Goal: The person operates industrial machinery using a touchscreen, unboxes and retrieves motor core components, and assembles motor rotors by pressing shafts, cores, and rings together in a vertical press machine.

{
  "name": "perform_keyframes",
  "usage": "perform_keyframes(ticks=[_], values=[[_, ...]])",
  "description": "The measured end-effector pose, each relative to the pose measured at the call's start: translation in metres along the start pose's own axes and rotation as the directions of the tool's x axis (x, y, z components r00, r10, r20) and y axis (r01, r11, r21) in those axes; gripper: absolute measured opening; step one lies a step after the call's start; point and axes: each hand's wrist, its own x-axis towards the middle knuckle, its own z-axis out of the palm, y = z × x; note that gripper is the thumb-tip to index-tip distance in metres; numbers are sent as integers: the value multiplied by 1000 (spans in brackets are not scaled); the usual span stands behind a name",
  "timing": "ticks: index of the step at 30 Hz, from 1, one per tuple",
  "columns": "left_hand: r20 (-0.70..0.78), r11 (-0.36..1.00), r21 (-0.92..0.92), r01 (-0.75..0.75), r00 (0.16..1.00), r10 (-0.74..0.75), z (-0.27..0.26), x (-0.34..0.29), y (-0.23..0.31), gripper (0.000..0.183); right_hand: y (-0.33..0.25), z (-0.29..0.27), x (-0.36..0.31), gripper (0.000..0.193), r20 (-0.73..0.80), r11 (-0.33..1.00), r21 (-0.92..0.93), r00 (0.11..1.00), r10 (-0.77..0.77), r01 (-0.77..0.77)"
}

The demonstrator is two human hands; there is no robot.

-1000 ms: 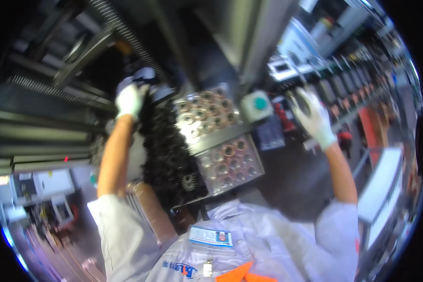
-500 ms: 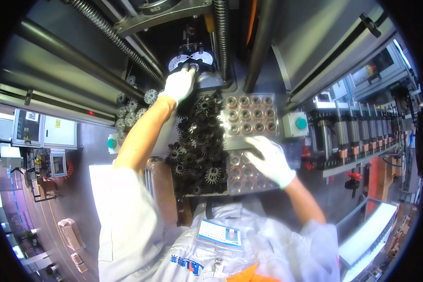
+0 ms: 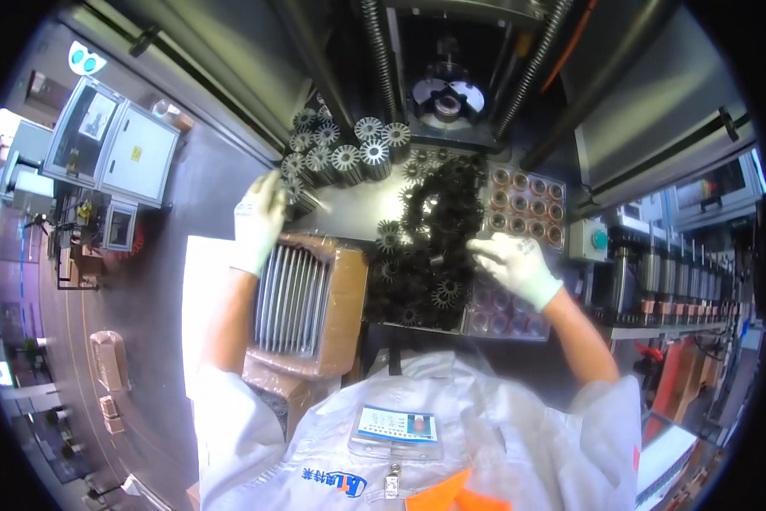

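Gear pile dead centre, right hand already on it, left hand off to the side.

Big dark pile of toothed rotors (image 3: 430,247) heaped on the surface (image 3: 349,204), running front to back between box (image 3: 310,298) and tray (image 3: 523,200). Right hand (image 3: 512,262) resting on the pile's right edge, fingers curled over a piece, though can't tell if actually gripped. Left hand (image 3: 259,220) up by the silver rotors (image 3: 340,153), well apart from the pile, a bit blurred, fingers loose, nothing visibly held. Right hand clearly nearer.
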Motion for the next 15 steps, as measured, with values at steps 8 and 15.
perform_keyframes(ticks=[8,15], values=[[148,956,269,-118,986,80,15,-15,-13,34,-15,-10,-13,30,35,827,533,981,189,-179],[159,959,193,-206,971,177,13,-9,-6,40,-16,-17,-18,32,82,669,711,971,225,-215]])
